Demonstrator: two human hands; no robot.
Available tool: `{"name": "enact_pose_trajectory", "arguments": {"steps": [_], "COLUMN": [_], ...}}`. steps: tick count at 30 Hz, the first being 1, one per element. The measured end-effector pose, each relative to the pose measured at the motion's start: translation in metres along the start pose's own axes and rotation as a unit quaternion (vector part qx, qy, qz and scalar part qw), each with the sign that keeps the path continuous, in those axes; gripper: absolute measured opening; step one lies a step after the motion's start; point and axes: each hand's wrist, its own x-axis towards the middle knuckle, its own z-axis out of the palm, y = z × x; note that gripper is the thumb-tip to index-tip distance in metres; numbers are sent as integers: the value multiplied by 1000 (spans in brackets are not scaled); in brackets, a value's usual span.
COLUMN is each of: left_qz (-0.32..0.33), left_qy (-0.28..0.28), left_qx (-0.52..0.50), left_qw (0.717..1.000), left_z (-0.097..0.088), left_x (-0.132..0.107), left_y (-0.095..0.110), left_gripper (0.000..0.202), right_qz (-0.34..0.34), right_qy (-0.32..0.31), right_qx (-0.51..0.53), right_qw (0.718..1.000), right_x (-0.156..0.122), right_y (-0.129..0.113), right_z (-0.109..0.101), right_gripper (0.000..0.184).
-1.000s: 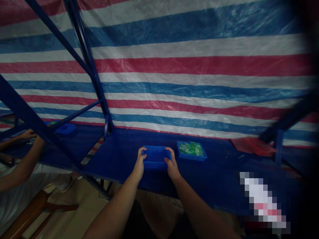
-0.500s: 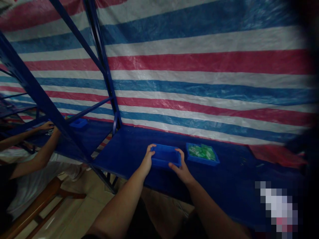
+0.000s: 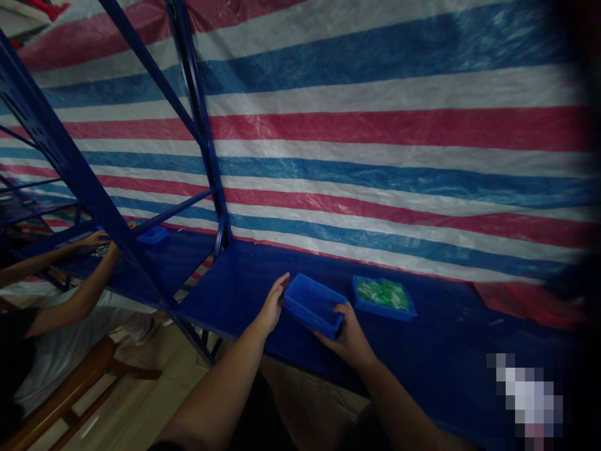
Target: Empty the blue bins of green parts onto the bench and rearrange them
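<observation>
An empty blue plastic tray (image 3: 313, 304) lies askew on the blue table (image 3: 422, 357), near its front edge. My left hand (image 3: 271, 307) rests against the tray's left end with the fingers stretched along it. Gripping the tray's near right corner is my right hand (image 3: 346, 335), fingers curled round the rim. A second blue tray (image 3: 384, 297), filled with small green and clear pieces, sits just to the right of the empty one.
A striped red, white and blue tarpaulin (image 3: 375, 138) hangs behind the table. Blue steel frame posts (image 3: 201, 125) rise at the left. Another person (image 3: 70, 294) works at the neighbouring table, near a small blue tray (image 3: 153, 235). A wooden bench (image 3: 79, 382) stands below. A red sheet (image 3: 526, 297) lies at the right.
The empty tray has turned so its right end swings toward me. My right hand slid to its near right corner. My left hand loosened from a grip to lying alongside.
</observation>
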Motion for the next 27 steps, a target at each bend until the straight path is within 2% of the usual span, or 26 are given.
{"name": "enact_pose_trajectory", "arguments": {"steps": [3, 4, 6, 8, 11, 14, 19, 23, 27], "left_qz": [6, 14, 33, 45, 45, 44, 47, 47, 51], "left_qy": [91, 117, 154, 170, 165, 149, 120, 96, 42], "left_qx": [-40, -42, -44, -58, -77, -68, -34, -19, 14], "left_qw": [995, 992, 987, 983, 982, 986, 991, 994, 998], "left_z": [-4, -6, -8, -10, -11, -11, -10, -9, -3], "left_x": [0, 0, 1, 2, 4, 4, 3, 2, -1], "left_y": [-1, -1, -1, -2, -3, -4, -5, -8, -7], "left_gripper": [50, 47, 42, 37, 30, 25, 21, 25, 39], "right_qz": [36, 32, 2, -4, 23, 14, 19, 23, 9], "right_qy": [79, 73, 22, 6, 45, 25, 28, 38, 18], "right_qx": [-46, -46, -27, -25, -43, -35, -41, -49, -39], "right_qw": [995, 996, 999, 1000, 998, 999, 999, 998, 999], "right_x": [1, 1, 0, -1, -2, -2, -2, -3, -3], "right_y": [0, 1, 1, 1, 2, 1, -2, -5, -8], "right_z": [2, 2, 3, 3, 4, 4, 3, 0, -2], "right_gripper": [61, 60, 59, 59, 62, 61, 59, 58, 56]}}
